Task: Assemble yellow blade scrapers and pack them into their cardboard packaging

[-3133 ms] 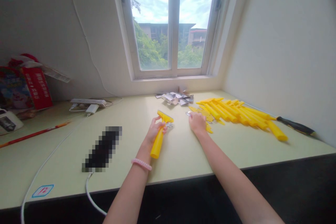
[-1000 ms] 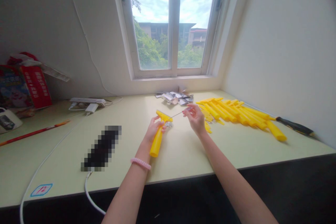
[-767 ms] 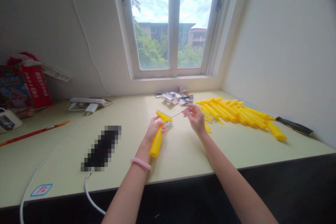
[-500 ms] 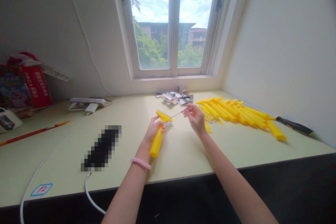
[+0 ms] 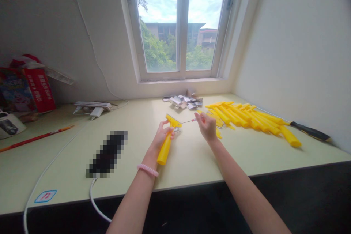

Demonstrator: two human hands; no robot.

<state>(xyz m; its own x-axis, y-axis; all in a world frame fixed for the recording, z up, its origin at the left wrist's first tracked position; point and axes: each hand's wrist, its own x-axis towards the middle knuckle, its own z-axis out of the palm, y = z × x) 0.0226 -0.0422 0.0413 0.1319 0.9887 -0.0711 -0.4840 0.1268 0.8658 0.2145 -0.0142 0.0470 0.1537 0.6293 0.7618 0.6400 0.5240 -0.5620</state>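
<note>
My left hand (image 5: 163, 135) is shut around a yellow plastic scraper handle (image 5: 165, 151), whose wide head (image 5: 173, 120) points up and away from me. A small silvery metal piece (image 5: 177, 129) shows just beside that head, and I cannot tell exactly what it is. My right hand (image 5: 206, 126) pinches a thin metal rod (image 5: 189, 121) between its fingertips. The rod points left towards the scraper head, with its tip close to the silvery piece. Behind my right hand lies a heap of yellow plastic handles (image 5: 241, 116).
Foil packets (image 5: 182, 101) lie by the window. A black-handled tool (image 5: 309, 136) sits right of the heap. A pixelated dark object (image 5: 106, 153) with a white cable (image 5: 93, 199), a power strip (image 5: 92, 105), a red pencil (image 5: 37, 138) and a red box (image 5: 40, 90) are left.
My right hand has dropped a little and moved right, and the rod now lies more level. The scraper has shifted slightly in my left hand.
</note>
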